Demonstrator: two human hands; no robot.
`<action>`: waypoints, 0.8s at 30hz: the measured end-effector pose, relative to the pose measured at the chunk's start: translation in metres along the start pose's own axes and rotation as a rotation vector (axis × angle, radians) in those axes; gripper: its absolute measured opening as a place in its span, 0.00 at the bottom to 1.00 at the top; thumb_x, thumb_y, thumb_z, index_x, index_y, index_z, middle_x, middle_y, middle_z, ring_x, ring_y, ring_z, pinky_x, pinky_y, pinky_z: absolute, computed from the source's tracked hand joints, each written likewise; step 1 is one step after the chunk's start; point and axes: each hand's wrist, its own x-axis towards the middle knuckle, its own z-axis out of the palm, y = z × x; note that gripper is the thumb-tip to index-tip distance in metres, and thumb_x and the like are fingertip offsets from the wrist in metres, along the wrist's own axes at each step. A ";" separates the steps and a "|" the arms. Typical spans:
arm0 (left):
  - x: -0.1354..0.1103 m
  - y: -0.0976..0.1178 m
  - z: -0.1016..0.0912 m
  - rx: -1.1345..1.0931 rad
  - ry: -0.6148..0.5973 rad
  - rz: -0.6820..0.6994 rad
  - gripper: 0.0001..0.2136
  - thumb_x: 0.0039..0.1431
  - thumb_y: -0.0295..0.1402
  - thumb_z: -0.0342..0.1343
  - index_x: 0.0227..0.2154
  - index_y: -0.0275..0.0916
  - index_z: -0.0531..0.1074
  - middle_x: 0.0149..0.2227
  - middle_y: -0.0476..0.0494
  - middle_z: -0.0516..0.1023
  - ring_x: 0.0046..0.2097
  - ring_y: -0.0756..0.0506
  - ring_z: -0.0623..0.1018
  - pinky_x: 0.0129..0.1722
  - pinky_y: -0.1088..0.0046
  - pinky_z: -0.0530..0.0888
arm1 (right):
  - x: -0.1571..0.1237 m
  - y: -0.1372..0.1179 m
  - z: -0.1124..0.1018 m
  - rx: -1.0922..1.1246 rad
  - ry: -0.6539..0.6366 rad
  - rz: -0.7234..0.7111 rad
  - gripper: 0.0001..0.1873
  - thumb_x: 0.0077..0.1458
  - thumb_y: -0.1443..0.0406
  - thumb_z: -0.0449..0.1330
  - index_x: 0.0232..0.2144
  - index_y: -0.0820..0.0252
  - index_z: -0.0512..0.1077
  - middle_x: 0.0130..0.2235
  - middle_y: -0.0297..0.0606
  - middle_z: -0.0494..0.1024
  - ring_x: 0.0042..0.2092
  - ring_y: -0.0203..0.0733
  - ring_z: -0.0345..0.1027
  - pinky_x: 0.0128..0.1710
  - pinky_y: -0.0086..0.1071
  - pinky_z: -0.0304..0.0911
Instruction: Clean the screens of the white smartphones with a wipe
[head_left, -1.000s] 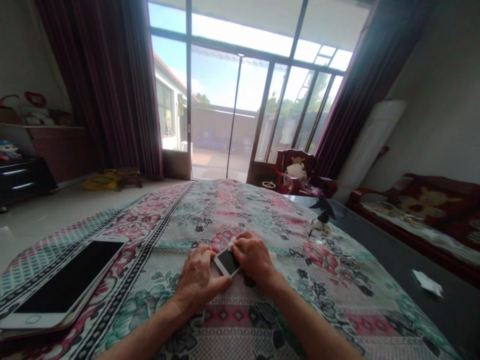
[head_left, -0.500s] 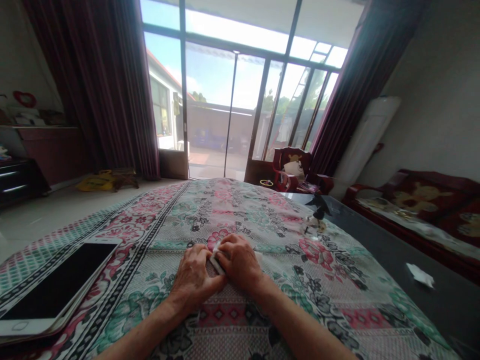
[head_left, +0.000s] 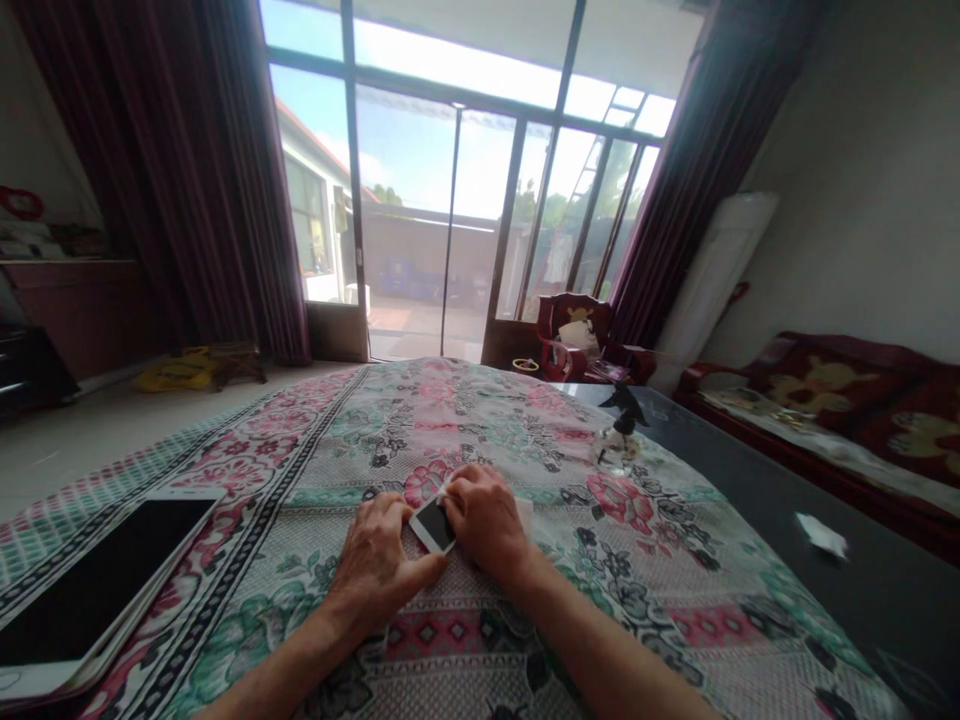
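A small white phone (head_left: 433, 527) with a dark screen lies on the patterned cloth between my hands. My left hand (head_left: 379, 555) is closed around its left side, fingers on the far corner and thumb along the near edge. Over the phone's right part, my right hand (head_left: 489, 520) is closed, with its fingertips pressed to the screen. A bit of white tissue (head_left: 442, 492) shows at those fingertips; the rest is hidden under the hand. Just right of that hand, a pale white patch (head_left: 527, 515) shows against the cloth.
A large white tablet (head_left: 112, 570) with a black screen lies at the left on the flowered tablecloth (head_left: 442, 440). A clear glass piece with a dark figurine (head_left: 621, 430) stands at the right. Beyond it, a crumpled white tissue (head_left: 823, 537) rests on a dark tabletop (head_left: 870, 620).
The phone's dark screen now shows more fully between my hands. My right hand has shifted slightly right, and the whole view has turned a little.
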 end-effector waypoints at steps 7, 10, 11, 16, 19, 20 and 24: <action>0.000 -0.004 0.003 0.007 0.007 0.014 0.13 0.42 0.39 0.58 0.32 0.38 0.70 0.40 0.42 0.70 0.45 0.38 0.69 0.47 0.60 0.67 | -0.004 -0.011 0.004 0.119 -0.061 -0.051 0.06 0.54 0.64 0.59 0.28 0.57 0.76 0.38 0.35 0.75 0.41 0.38 0.66 0.45 0.32 0.58; 0.001 -0.006 0.004 0.001 0.008 0.022 0.16 0.41 0.41 0.60 0.33 0.38 0.70 0.41 0.40 0.71 0.45 0.37 0.69 0.48 0.58 0.67 | 0.002 0.013 0.000 0.084 -0.005 0.052 0.07 0.54 0.64 0.58 0.29 0.58 0.76 0.38 0.37 0.75 0.42 0.39 0.66 0.45 0.31 0.58; 0.001 -0.006 0.004 0.004 0.009 0.024 0.16 0.41 0.41 0.59 0.33 0.38 0.70 0.42 0.40 0.71 0.45 0.37 0.69 0.48 0.58 0.67 | 0.004 0.022 -0.002 0.070 0.013 0.085 0.07 0.55 0.64 0.58 0.29 0.58 0.76 0.39 0.38 0.75 0.42 0.39 0.66 0.45 0.31 0.58; 0.000 -0.006 0.004 0.024 0.008 0.026 0.18 0.41 0.42 0.59 0.35 0.36 0.70 0.43 0.39 0.70 0.46 0.36 0.68 0.49 0.57 0.66 | 0.007 0.041 -0.010 -0.015 0.074 0.210 0.07 0.56 0.65 0.57 0.30 0.58 0.75 0.38 0.40 0.74 0.42 0.40 0.66 0.44 0.31 0.58; 0.000 -0.006 0.005 0.035 -0.001 0.022 0.18 0.42 0.42 0.59 0.35 0.36 0.70 0.43 0.39 0.70 0.47 0.37 0.68 0.49 0.57 0.66 | 0.000 0.026 -0.007 -0.054 0.064 0.156 0.06 0.55 0.65 0.57 0.29 0.59 0.74 0.37 0.40 0.74 0.42 0.42 0.65 0.44 0.32 0.58; 0.000 -0.006 0.006 0.038 -0.003 0.021 0.18 0.42 0.42 0.59 0.35 0.36 0.70 0.43 0.39 0.70 0.47 0.37 0.68 0.49 0.58 0.66 | -0.003 0.019 -0.004 -0.045 0.056 0.106 0.06 0.55 0.65 0.57 0.29 0.59 0.74 0.37 0.39 0.74 0.42 0.42 0.64 0.43 0.32 0.58; 0.000 -0.007 0.008 0.053 0.007 0.010 0.16 0.44 0.41 0.57 0.35 0.36 0.70 0.43 0.40 0.70 0.47 0.37 0.68 0.50 0.60 0.66 | -0.014 -0.006 0.010 0.072 -0.014 -0.086 0.04 0.53 0.65 0.59 0.29 0.58 0.74 0.36 0.36 0.74 0.40 0.38 0.64 0.45 0.31 0.57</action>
